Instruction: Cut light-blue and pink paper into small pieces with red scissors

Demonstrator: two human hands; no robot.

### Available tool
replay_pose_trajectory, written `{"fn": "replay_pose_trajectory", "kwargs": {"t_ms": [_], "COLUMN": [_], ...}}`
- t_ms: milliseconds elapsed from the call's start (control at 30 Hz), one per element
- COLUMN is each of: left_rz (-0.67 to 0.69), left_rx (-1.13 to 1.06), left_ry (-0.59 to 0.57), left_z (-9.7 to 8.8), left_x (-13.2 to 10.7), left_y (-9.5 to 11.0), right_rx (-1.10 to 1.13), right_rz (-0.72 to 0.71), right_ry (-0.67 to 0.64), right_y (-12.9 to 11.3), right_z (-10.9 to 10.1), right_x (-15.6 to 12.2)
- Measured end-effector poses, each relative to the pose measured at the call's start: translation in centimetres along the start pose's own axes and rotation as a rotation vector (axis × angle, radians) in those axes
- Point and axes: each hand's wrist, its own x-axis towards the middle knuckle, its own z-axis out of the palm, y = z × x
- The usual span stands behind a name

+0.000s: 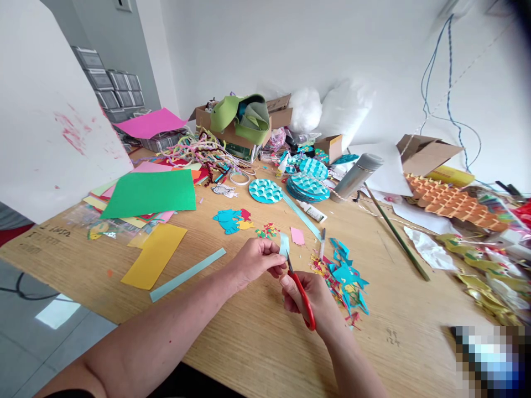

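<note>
My left hand (255, 258) pinches a small light blue paper piece (284, 244) above the wooden table (257, 342). My right hand (313, 301) grips red-handled scissors (302, 296), whose blades point up at the lower edge of that paper piece. Both hands sit near the table's front middle. A long light blue paper strip (187, 275) lies to the left of my left hand. Teal cut-out shapes and coloured scraps (344, 276) lie just right of the scissors.
Green paper (151, 193), a yellow sheet (155, 255) and more coloured sheets lie at the left. Teal scalloped discs (307, 185), a glue tube (312, 211), a metal flask (357, 176), a green stick (396, 232), cardboard boxes (240, 124) and an orange honeycomb piece (456, 204) crowd the back and right.
</note>
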Motion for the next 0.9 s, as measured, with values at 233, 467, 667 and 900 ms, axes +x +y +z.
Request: {"fn": "replay_pose_trajectory", "kwargs": {"t_ms": [233,467,667,900], "left_rz": [-0.019,-0.027,-0.025,-0.040], "left_rx": [0.006,-0.016,-0.014,0.010], "left_ry": [-0.010,0.003,-0.004,-0.028], "left_z": [-0.02,-0.16,-0.22,-0.24], "left_x": [-0.05,0.18,0.16,0.12], "left_y": [0.23,-0.03,0.00,0.17], "right_rx": [-0.007,-0.006,-0.006,0.008], "right_rz": [-0.009,-0.011,-0.010,-0.008], "right_ry": [-0.005,-0.005,-0.002,-0.024], "right_y": [0.16,0.01,0.43,0.15], "right_z": [0.00,-0.02,-0.05,-0.06], "right_x": [-0.10,-0.08,-0.08,-0.04]}}
